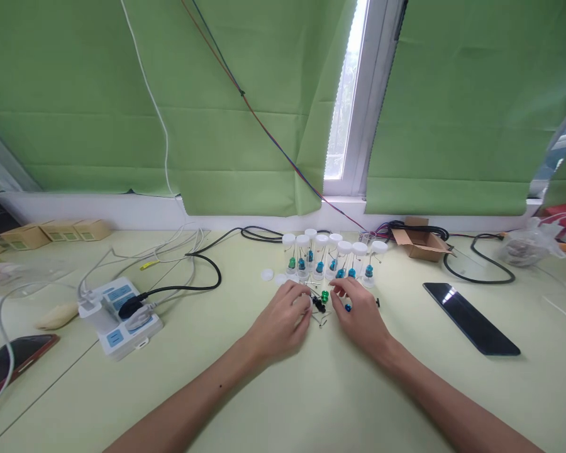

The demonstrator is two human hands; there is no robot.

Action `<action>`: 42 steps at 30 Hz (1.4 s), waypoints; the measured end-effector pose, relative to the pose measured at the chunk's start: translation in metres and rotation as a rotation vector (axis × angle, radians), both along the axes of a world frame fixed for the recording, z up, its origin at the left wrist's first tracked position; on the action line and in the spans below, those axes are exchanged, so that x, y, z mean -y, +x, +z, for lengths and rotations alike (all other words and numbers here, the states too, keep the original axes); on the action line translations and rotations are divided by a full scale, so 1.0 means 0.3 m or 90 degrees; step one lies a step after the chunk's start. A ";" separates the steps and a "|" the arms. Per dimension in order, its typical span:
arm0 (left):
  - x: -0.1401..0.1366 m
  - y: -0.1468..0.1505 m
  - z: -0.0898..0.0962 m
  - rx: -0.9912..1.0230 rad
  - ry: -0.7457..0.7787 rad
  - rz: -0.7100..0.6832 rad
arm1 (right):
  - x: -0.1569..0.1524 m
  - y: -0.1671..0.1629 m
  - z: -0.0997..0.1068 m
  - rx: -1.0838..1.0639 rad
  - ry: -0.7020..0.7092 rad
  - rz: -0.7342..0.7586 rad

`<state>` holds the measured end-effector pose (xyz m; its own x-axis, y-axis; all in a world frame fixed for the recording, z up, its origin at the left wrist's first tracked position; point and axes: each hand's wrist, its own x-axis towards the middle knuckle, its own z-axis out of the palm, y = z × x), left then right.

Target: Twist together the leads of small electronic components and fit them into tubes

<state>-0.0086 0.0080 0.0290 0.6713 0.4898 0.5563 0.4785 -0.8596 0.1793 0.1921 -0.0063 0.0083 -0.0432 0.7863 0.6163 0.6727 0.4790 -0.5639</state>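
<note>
Head view: L hand (287, 314) is curled at the L edge of a small heap of parts. Its fingers are bunched, can't tell if they're clamped on anything (the knuckles hide the tips). R hand (362, 311) is opp., thumb & fingers apart, nothing visibly gripped. A blue bit (348, 307) lies right by its thumb. Btwn the hands on the table (245, 402): green bit (325, 296), black bits (319, 305), thin rods (321, 321).

Risks, my guess: the parts are tiny & close together, so a brush of a fingertip could scatter them or mix colours. Round ones may roll. The capped bottles (320, 259) stand just behind the heap, slim & in a tight bunch, so a knuckle pushed fwd might tip one into its neighbours.

Around: loose caps (267, 274) L of the bottles, easy to knock. Black cable (259, 234) runs behind. Box (424, 247) & phone (471, 319) sit to the R, power strip (122, 318) well L; prob. none of these blocks the hands. The bottles do limit reach fwd.
</note>
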 end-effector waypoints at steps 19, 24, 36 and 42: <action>0.008 0.008 -0.018 -0.092 -0.100 0.005 | 0.010 -0.013 -0.013 0.099 -0.080 0.033; 0.008 0.006 -0.020 -0.038 -0.116 0.021 | 0.024 -0.023 -0.007 0.101 -0.102 0.079; -0.003 0.008 -0.053 -0.041 -0.116 0.018 | 0.048 -0.043 -0.005 0.106 -0.173 0.142; 0.002 0.013 -0.057 -0.020 -0.132 0.019 | 0.053 -0.042 -0.003 0.123 -0.173 0.153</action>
